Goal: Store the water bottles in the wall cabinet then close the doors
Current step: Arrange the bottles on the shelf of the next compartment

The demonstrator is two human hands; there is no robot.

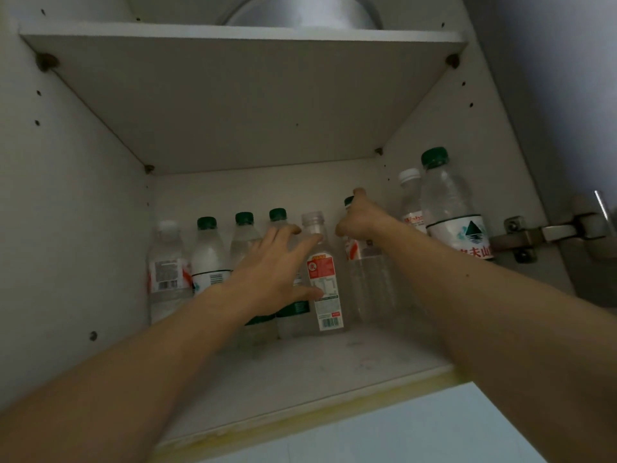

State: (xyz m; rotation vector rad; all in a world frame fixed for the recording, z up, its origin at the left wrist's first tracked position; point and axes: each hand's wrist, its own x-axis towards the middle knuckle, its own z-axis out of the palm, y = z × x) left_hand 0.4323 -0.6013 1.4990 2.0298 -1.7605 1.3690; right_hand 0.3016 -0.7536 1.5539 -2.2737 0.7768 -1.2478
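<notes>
**Both hands among the bottles in the open cabinet**

White cabinet walls [83, 202] frame the view, with a pale wall below the front edge. Nearest, two bare forearms reach up and in over the scuffed bottom shelf [320, 362].

Left hand [270, 265] lies spread, its fingers straight and holding nothing; the fingertips [314, 240] touch the neck of a clear bottle with a clear cap and a red-and-white label [322, 279], and the thumb rests low against that label. This bottle stands upright just in front of the back row.

Right hand [362, 218] has its fingers curled round the top of a bottle [367, 272] with a green cap and ribbed clear sides, standing just right of the left fingertips. A red-and-white label shows below the fist.

Right of the right hand, near the cabinet side, a tall clear bottle with a green cap and a white label bearing a green mountain [452, 208] stands upright; a white-capped bottle [410, 198] is behind it.

Beyond the left fingers, along the back wall, stands a row: a white-capped bottle [167, 262] at far left, then three green-capped ones [208, 248], partly hidden by the hand.

Overhead, an upper shelf [243, 95] carries a metal bowl [303, 13]. A door hinge [547, 233] shows at right.
</notes>
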